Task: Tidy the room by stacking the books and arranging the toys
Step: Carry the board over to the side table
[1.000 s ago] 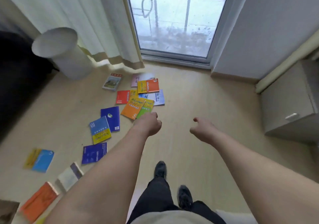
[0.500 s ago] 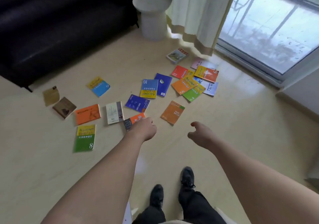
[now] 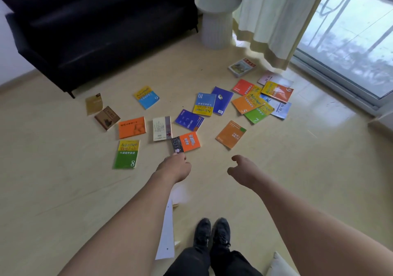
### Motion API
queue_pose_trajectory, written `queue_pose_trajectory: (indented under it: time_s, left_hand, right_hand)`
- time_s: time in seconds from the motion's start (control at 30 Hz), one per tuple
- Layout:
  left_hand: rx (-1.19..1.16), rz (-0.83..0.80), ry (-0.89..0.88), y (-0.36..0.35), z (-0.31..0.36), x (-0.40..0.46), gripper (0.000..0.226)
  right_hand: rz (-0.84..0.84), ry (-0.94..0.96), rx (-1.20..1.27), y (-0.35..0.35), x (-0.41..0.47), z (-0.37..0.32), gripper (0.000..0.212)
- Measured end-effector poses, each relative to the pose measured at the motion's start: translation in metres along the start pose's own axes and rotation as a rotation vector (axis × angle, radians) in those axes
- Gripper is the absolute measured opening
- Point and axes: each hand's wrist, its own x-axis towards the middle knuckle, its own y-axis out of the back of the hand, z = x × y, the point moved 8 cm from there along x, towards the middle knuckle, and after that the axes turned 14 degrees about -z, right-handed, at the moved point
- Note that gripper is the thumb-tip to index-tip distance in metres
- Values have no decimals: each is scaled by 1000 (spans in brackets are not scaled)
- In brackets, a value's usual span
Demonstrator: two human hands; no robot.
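Your two bare arms reach out over a pale floor strewn with scattered books, nothing yet stacked.

Your left hand hangs loosely curled just short of the orange-and-black book, holding nothing; whether a fingertip touches the book's near corner cannot be told. Your right hand is half open, thumb out, and empty, with the orange book lying beyond it. To your left lie the green book marked 8, a cream book and another orange book; further off, a cluster of overlapping books sits near the curtain. A black sofa and a round white side table stand behind. No toys can be made out.
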Motion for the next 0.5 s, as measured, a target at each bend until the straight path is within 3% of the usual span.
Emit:
queue_pose_trajectory:
  time_s: [0.33, 0.5]
  left_hand:
    - [26, 16, -60, -12, -23, -28, 49]
    - [57, 10, -101, -18, -66, -44, 51]
  right_hand:
    - [17, -29, -1, -49, -30, 4, 60]
    - [40, -30, 31, -94, -42, -21, 59]
